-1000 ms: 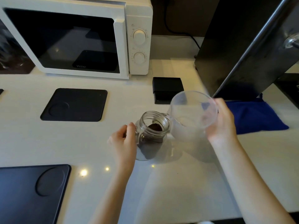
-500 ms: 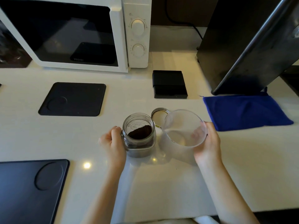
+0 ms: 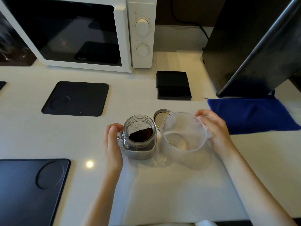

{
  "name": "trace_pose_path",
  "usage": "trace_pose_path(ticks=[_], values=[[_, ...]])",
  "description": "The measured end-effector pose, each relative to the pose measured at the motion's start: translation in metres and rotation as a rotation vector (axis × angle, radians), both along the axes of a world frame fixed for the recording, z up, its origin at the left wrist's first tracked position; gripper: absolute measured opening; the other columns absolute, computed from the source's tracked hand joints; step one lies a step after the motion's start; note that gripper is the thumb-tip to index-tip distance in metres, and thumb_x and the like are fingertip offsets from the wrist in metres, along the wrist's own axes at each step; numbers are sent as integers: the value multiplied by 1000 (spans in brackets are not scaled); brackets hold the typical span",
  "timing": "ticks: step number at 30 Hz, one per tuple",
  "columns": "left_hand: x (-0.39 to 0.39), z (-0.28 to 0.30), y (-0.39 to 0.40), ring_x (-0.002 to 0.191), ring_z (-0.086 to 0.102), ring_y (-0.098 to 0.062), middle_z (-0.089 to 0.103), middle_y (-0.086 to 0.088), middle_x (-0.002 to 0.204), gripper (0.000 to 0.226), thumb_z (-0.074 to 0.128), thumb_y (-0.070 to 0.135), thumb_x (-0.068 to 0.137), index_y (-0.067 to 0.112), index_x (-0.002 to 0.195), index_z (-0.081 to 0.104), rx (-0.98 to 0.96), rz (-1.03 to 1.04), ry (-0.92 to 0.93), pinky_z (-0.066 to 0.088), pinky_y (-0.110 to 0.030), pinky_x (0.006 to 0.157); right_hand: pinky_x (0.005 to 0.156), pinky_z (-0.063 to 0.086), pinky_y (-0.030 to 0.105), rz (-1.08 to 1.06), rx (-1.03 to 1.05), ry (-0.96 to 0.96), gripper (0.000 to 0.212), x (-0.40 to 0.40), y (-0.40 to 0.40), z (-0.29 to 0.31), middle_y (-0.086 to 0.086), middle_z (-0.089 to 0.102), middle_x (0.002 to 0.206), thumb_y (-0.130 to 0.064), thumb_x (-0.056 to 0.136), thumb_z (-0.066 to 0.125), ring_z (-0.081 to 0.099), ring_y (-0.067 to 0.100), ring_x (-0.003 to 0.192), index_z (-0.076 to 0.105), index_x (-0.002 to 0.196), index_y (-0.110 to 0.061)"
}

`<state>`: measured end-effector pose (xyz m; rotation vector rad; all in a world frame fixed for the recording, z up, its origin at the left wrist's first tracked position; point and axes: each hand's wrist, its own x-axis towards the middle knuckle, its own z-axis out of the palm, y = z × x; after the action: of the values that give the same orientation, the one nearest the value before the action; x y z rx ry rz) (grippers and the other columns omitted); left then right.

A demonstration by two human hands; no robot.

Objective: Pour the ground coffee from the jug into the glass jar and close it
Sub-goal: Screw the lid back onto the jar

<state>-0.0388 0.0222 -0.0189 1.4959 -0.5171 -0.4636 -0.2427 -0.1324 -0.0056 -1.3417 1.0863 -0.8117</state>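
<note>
Behind the jug (image 3: 184,137), held by the right grip (image 3: 213,128), lies the lid (image 3: 160,117); left grip (image 3: 112,139) clasps the jar (image 3: 140,136).

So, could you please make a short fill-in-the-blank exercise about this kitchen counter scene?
1. The ground coffee is now inside the ____.
2. The left hand holds the jar by its ____.
3. The jug in the right hand looks ____.
4. The lid lies on the counter, behind the jar and jug, so the jar is still ____.

Missing words: jar; handle; empty; open

White microwave (image 3: 81,33), black mats (image 3: 75,98), blue cloth (image 3: 250,115) on counter (image 3: 162,185)
</note>
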Motion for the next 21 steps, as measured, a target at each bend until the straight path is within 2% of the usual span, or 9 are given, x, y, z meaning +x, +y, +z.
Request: trace_pose_path(ticks=[3, 5, 6, 7, 9, 12, 14, 17, 21], values=[[6, -28, 11, 86, 54, 8, 60, 8, 91, 27, 33, 23, 93, 28, 99, 59, 141, 12, -81, 40, -9, 76, 85, 49, 25, 335, -133, 247, 40, 12, -24, 5, -12, 62, 105, -5, 76, 73, 57, 12, 104, 58, 106, -28], [8, -43, 18, 101, 58, -9, 61, -4, 89, 25, 39, 9, 94, 25, 99, 57, 262, 19, -93, 47, -29, 81, 95, 44, 31, 530, -145, 315, 61, 24, -35, 4, -12, 54, 121, -10, 72, 78, 48, 11, 117, 49, 122, -29], [7, -45, 20, 99, 59, -22, 57, -12, 84, 18, 37, 7, 93, 14, 91, 53, 274, 12, -74, 48, -40, 77, 98, 42, 31, 612, -150, 350, 71, 31, -42, 1, -12, 49, 127, -11, 70, 79, 44, 11, 122, 45, 129, -28], [4, -41, 23, 89, 62, -22, 55, -12, 76, 19, 33, 11, 92, 10, 81, 48, 264, 4, -84, 47, -39, 70, 100, 39, 28, 690, -153, 385, 79, 38, -46, 0, -12, 44, 132, -10, 68, 81, 39, 9, 126, 40, 134, -26], [-5, -23, 26, 58, 49, -2, 53, 8, 54, 36, 27, 19, 92, 20, 62, 47, 225, 11, -135, 37, -19, 55, 105, 32, 29, 804, -166, 470, 91, 50, -53, -5, -8, 34, 140, -9, 67, 82, 29, 10, 131, 33, 140, -29], [-10, -9, 28, 49, 35, -2, 45, 13, 47, 57, 27, 15, 97, 35, 45, 37, 246, 22, -169, 30, -14, 48, 109, 22, 35, 877, -317, 646, 89, 60, -59, -10, -2, 30, 143, -14, 67, 81, 21, 18, 131, 32, 139, -34], [-9, -9, 28, 50, 35, -2, 40, 6, 47, 51, 26, 25, 94, 35, 46, 37, 251, 48, -191, 30, -15, 49, 105, 21, 33, 900, -422, 702, 86, 64, -60, -10, -4, 34, 141, -19, 66, 83, 20, 18, 127, 36, 137, -30], [-10, -8, 28, 52, 35, -6, 42, 6, 47, 41, 24, 33, 86, 33, 47, 37, 260, 37, -204, 29, -18, 51, 101, 27, 29, 873, -349, 665, 83, 68, -60, -8, -6, 38, 131, -22, 62, 86, 26, 14, 122, 41, 132, -25], [-9, -6, 30, 50, 36, -3, 46, 9, 47, 49, 27, 27, 91, 36, 46, 44, 232, 1, -185, 27, -18, 48, 81, 44, 12, 720, -222, 473, 70, 67, -62, 14, -5, 56, 119, -21, 65, 83, 52, 12, 112, 48, 125, -22]])
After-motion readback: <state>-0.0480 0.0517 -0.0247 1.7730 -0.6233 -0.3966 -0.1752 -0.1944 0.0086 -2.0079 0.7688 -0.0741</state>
